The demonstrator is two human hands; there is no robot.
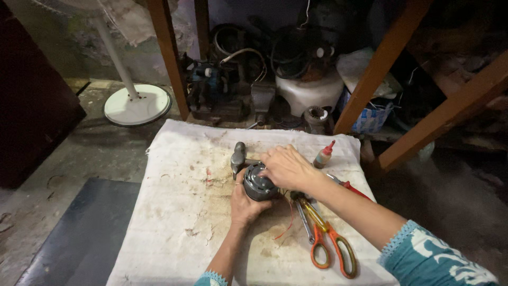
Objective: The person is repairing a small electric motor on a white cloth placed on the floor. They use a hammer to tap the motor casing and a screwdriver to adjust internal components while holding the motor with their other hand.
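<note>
Left hand point(244, 204) cupping motor point(259, 182) (palm up), right hand point(286, 167) draped on top

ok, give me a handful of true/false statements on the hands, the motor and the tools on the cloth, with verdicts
1. The left hand grips the round grey motor from below. True.
2. The right hand rests on top of the motor. True.
3. The orange-handled scissors are held in the right hand. False: they lie on the white cloth, right of the motor, in no hand.
4. The hammer lies on the cloth just beyond the motor. True.
5. The small red-capped bottle lies tipped over at the near left corner of the cloth. False: it stands upright near the far right edge.
</note>
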